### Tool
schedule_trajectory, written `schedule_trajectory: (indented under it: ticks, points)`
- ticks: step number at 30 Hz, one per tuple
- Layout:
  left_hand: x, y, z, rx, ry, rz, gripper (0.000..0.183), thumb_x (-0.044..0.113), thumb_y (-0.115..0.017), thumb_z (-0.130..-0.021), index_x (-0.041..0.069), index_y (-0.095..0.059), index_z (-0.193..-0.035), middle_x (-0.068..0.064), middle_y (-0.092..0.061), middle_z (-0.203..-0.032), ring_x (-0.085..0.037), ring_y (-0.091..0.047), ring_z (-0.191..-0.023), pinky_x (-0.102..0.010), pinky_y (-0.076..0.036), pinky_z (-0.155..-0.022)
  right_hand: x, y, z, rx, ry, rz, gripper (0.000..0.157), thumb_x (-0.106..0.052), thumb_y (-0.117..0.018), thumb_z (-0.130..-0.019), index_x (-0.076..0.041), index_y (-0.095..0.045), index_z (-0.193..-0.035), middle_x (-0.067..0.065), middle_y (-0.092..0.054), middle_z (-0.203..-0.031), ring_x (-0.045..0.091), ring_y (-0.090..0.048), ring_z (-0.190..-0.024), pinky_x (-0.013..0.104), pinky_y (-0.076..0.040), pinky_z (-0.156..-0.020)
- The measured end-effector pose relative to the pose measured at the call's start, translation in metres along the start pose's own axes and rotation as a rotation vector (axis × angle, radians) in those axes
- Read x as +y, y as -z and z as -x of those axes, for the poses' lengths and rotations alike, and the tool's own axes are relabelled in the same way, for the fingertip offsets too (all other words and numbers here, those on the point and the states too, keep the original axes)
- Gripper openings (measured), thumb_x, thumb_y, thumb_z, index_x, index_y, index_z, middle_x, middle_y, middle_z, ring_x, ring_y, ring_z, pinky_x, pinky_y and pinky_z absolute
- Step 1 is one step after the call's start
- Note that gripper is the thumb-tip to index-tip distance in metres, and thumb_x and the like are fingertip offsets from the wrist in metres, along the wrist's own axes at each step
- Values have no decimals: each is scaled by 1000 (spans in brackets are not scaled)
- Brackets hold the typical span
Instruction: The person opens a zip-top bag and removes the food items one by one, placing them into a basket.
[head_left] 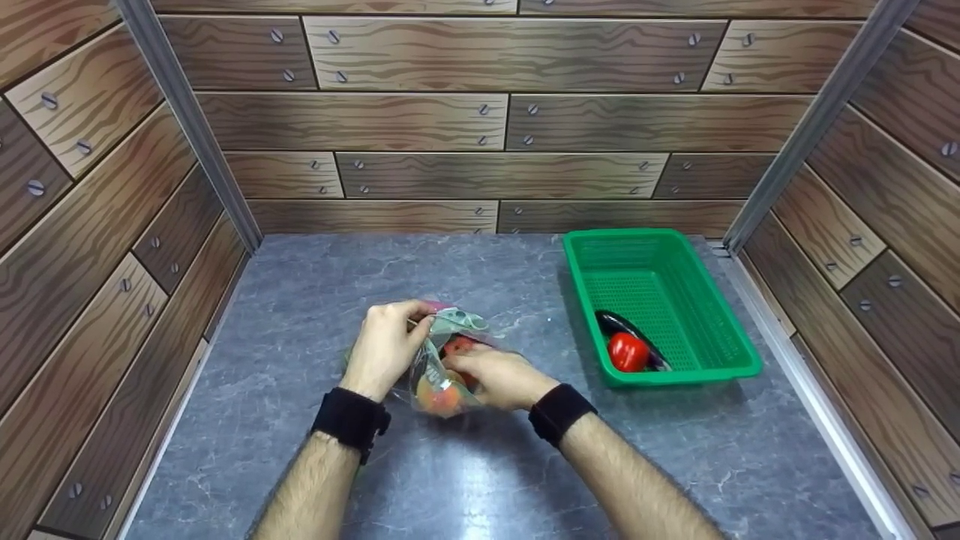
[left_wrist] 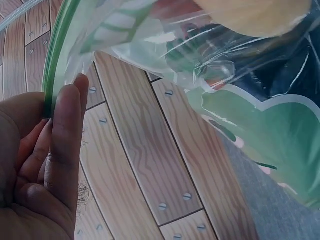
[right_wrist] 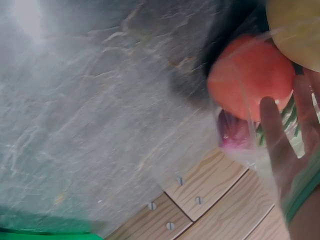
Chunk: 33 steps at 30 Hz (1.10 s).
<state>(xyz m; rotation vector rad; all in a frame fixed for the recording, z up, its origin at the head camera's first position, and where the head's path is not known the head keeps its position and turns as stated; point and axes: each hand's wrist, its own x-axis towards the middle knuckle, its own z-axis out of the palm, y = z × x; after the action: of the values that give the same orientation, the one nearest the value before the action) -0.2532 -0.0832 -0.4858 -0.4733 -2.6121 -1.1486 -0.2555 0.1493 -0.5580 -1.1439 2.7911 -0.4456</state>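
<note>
A clear zip bag [head_left: 433,367] with green and white print stands on the table in the head view, round produce inside it. My left hand [head_left: 386,341] pinches its top edge; in the left wrist view the green zip strip [left_wrist: 56,55] runs between thumb and fingers. My right hand [head_left: 502,375] reaches into the bag's mouth. In the right wrist view its fingers [right_wrist: 275,125] are extended against a smooth, round red fruit or vegetable [right_wrist: 247,75]. Beside that sits a yellowish round fruit [right_wrist: 300,32]. An orange-red fruit [head_left: 439,397] shows through the bag's near side.
A green plastic basket [head_left: 720,315] stands at the right of the grey marbled table [head_left: 300,277]. In its near left corner lie a dark eggplant [head_left: 615,322] and a red bell pepper [head_left: 627,352]. Wood-patterned walls [head_left: 420,120] enclose the back and sides.
</note>
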Motion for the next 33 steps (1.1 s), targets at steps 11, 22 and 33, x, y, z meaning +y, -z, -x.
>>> schedule_trajectory:
  ticks: [11, 22, 33]
  points:
    - [1, 0, 1, -24, 25, 7, 15, 8, -81, -108, 3, -90, -119, -15, -91, -113, -32, -89, -107, -51, -73, -96, 11, 0, 7, -27, 57, -51, 49, -27, -85, -109, -22, -69, -154, 1, -79, -132, 22, -75, -124, 44, -66, -107]
    - [0, -2, 2, -22, 0, 2, 14, 7, -81, -108, 3, -90, -118, -15, -91, -112, -31, -89, -105, -49, -74, -91, 6, 6, 11, -118, 104, 23, 61, -16, -83, -108, -16, -62, -166, 13, -59, -175, 37, -63, -159, 53, -58, -129]
    - [0, -5, 4, -45, -11, -2, 12, 8, -82, -108, 3, -90, -116, -13, -91, -108, -29, -89, -101, -49, -73, -89, 6, 0, 14, -87, 49, 1, 65, -21, -93, -101, -19, -63, -159, 5, -75, -158, 26, -76, -140, 45, -64, -120]
